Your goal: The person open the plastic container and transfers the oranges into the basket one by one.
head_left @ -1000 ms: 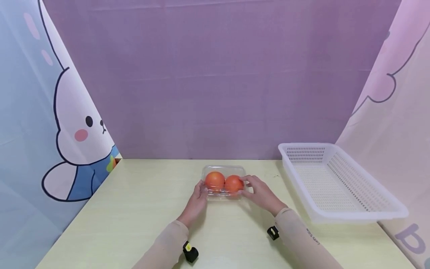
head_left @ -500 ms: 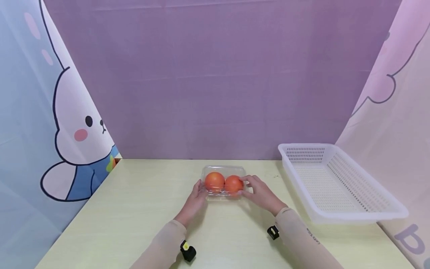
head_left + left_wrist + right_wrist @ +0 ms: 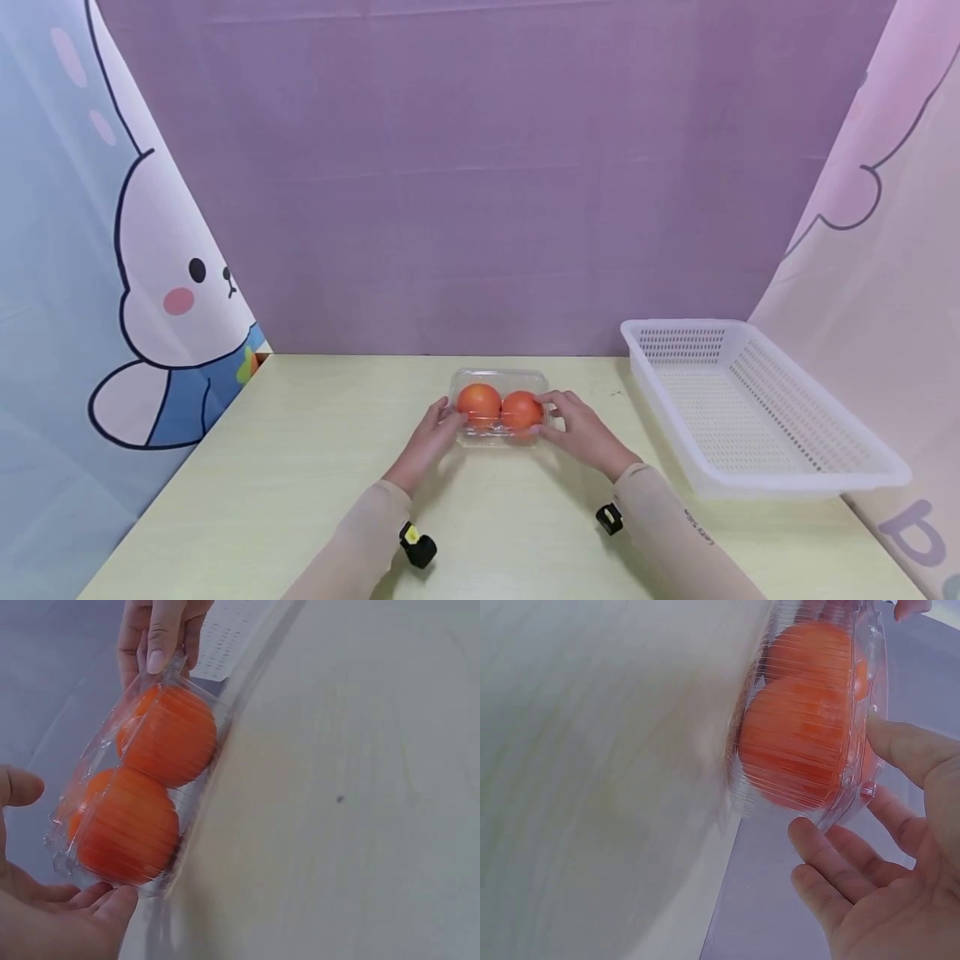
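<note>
A clear plastic clamshell box [image 3: 498, 379] rests on the table with its lid lying over two round orange fruits [image 3: 479, 404], which look like oranges. At its left end is my left hand [image 3: 426, 446]; fingertips touch the end wall in the left wrist view, while the thumb [image 3: 22, 786] stands apart from the lid. My right hand [image 3: 588, 433] holds the box's right end, thumb [image 3: 904, 746] against the lid's rim and the other fingers bent at the end wall. Whether the lid is fully fastened cannot be told.
A white perforated plastic basket [image 3: 701, 467] stands at the right side of the table [image 3: 300, 483]. Behind the table hangs a purple cloth [image 3: 480, 183], with printed cloths at both sides.
My left hand has shifted slightly left and turned a little at the box's end, its wrist moving up and left. The right hand and the box have barely moved.
</note>
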`<state>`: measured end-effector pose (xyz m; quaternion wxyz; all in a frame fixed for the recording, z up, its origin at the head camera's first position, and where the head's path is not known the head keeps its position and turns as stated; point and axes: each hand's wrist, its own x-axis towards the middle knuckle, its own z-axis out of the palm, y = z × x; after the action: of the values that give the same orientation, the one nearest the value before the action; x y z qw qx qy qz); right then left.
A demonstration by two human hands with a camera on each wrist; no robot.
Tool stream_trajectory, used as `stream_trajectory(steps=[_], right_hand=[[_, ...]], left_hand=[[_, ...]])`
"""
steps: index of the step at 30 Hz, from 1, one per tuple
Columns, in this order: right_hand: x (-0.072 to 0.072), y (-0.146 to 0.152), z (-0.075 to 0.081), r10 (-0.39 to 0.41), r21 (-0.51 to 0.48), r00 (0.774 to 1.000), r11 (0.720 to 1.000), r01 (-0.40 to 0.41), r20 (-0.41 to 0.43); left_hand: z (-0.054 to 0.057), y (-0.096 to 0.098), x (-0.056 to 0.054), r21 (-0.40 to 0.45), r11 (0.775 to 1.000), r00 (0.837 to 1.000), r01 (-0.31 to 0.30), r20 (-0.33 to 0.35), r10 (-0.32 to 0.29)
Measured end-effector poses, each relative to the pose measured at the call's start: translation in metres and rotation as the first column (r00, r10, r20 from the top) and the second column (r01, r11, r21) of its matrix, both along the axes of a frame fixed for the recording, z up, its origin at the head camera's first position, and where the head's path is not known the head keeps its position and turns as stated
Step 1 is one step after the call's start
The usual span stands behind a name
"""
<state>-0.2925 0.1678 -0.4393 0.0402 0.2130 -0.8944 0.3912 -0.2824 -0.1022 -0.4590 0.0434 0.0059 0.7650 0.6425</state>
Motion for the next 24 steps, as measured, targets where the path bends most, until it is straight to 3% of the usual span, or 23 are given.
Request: stream_trajectory(steps=[11, 24], right_hand=[[0.001, -0.001, 0.000, -0.003, -0.003, 1.000, 1.000, 0.003, 0.010], [0.001, 0.000, 0.001, 0.000, -0.020, 1.000, 1.000, 0.001, 0.020]], left_hand=[[0.009, -0.003, -0.012, 0.097, 0.995, 0.998, -0.003, 0.068, -0.004], [0.006, 0.000, -0.021, 0.092, 0.996, 0.996, -0.004, 0.084, -0.004]])
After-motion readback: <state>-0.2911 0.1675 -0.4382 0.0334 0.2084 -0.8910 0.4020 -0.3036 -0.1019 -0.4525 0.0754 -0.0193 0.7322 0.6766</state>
